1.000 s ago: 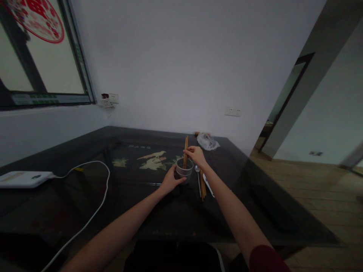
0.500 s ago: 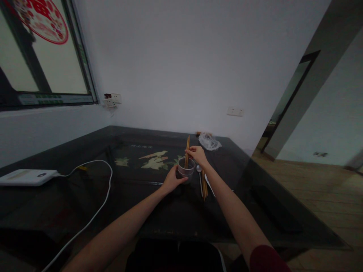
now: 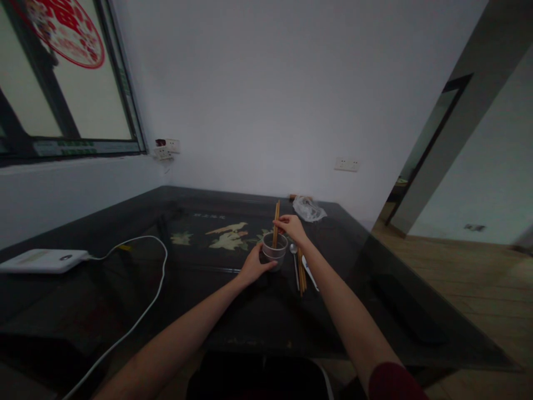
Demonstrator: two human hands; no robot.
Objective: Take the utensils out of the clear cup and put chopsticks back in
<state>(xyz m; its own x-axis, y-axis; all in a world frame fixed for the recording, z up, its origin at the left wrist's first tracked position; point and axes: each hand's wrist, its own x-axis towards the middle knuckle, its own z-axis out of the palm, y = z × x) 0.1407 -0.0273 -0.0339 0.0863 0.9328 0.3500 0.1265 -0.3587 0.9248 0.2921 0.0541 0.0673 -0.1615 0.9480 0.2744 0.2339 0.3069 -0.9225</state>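
Note:
A clear cup (image 3: pixel 275 253) stands near the middle of the dark table, and my left hand (image 3: pixel 255 265) is wrapped round its left side. Pinched in my right hand (image 3: pixel 288 224) is a pair of wooden chopsticks (image 3: pixel 276 222), upright with their lower ends inside the cup. To the right of the cup lie a metal spoon (image 3: pixel 295 266), more wooden chopsticks (image 3: pixel 301 275) and a white utensil (image 3: pixel 309 272), partly behind my right forearm. What the cup contains, if anything, is too dim to make out.
A crumpled clear plastic bag (image 3: pixel 308 209) lies at the table's back edge. On the left sits a white power bank (image 3: pixel 50 260) with a white cable (image 3: pixel 160 278) running to the front. A dark flat object (image 3: pixel 408 308) lies on the right of the table (image 3: pixel 200 311).
The view has shifted slightly. Both hands keep their hold on the cup and the chopsticks, with hardly any movement between them.

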